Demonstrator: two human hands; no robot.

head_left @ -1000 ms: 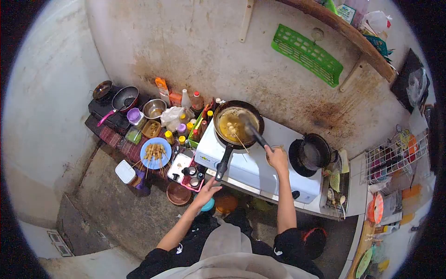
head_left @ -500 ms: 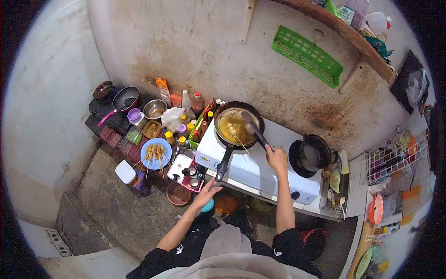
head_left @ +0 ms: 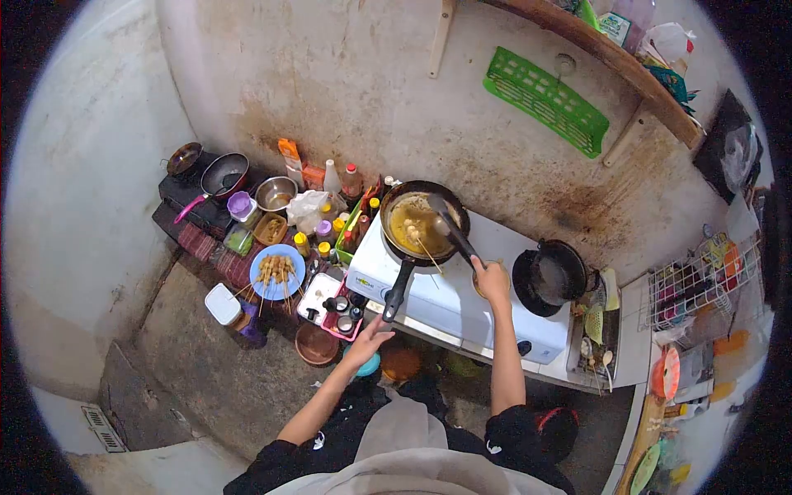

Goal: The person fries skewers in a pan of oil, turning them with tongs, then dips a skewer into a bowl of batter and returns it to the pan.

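Spatula (head_left: pixel 452 233), dark and long-handled, slants into a frying pan (head_left: pixel 382 216) on the left burner of a white stove (head_left: pixel 450 305), its head dipped in yellow oil on the pan's right side. Nearest the onlooker, the person's left hand (head_left: pixel 369 336) is spread flat and empty at the stove's front edge, just below the pan's black handle; whether it touches the metal cannot be told. Farther in, the right hand (head_left: pixel 492 280) is closed around the spatula's near end, well back from the oil. The tool looks stiff and light, probably slick with grease near the head, so the far-back grip on the handle seems the safe one. Pale skewered balls (head_left: pixel 415 233) float in the oil, thin sticks poking over the rim. Left of the stove, a round blue plate (head_left: pixel 290 289) carries more skewers among small plastic bottles. A blackened pot (head_left: pixel 551 276) occupies the right burner. Beyond, the stained plaster wall bears a green slatted plastic rack (head_left: pixel 544 99).
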